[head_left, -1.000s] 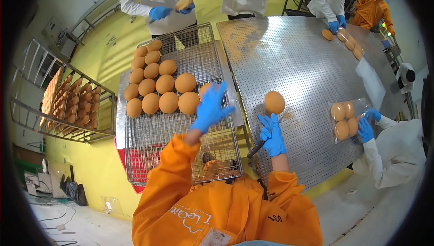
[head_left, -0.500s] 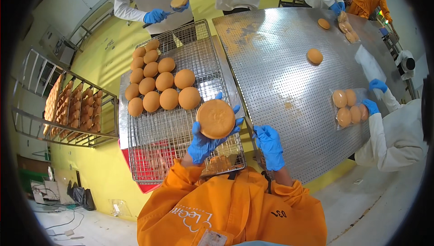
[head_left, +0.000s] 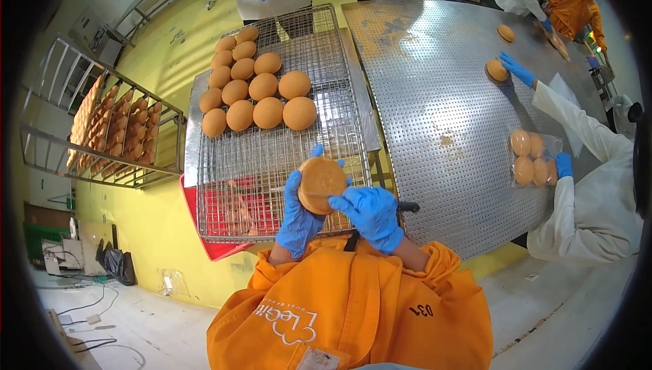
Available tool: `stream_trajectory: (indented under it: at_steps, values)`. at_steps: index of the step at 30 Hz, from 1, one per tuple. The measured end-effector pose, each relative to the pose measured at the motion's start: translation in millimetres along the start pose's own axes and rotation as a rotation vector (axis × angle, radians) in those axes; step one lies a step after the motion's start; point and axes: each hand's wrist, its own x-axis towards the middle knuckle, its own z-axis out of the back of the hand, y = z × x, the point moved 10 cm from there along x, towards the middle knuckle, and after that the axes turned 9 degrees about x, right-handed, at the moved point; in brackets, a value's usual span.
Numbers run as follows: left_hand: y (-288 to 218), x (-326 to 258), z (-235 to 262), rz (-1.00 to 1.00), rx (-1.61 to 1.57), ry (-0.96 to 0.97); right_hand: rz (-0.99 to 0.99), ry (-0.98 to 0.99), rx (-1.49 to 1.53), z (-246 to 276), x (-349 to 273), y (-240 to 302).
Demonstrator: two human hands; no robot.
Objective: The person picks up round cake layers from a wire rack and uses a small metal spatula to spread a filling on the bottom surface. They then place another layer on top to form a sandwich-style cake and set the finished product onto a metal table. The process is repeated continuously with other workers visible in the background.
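Observation:
My left hand is wrapped round a round golden-brown bun, held up with its flat face showing. In my right hand is a knife, its dark handle end sticking out on the right. The blade lies against the near edge of the bun; how deep it goes, I cannot tell. Both hands wear blue gloves and are above the near end of a wire rack. Several more buns lie in rows on the rack's far left part.
Right of the rack stands a perforated metal table with loose buns and a clear bag of buns. Co-workers stand along its sides. A red tray sits beneath the rack; a wheeled trolley with filled trays is at left.
My right hand has moved left, bringing the knife against the bun. My left hand and bun have shifted slightly. The right-side co-worker's hand now reaches a loose bun; the whole view has shifted.

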Motion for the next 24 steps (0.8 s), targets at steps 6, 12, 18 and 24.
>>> stream_trajectory:
  at_steps: [6,12,18,24]
  values:
    - [35,-15,12,0.309,-0.259,0.007,-0.006,-0.008,-0.110,-2,2,-4]
    - [38,-20,6,0.355,-0.318,0.033,-0.027,0.023,-0.153,-5,3,-27]
    - [39,-20,11,0.334,-0.210,0.024,-0.059,0.045,-0.081,-9,0,-28]
    - [50,-8,30,0.275,-0.320,0.053,0.038,0.071,-0.074,-20,-17,1]
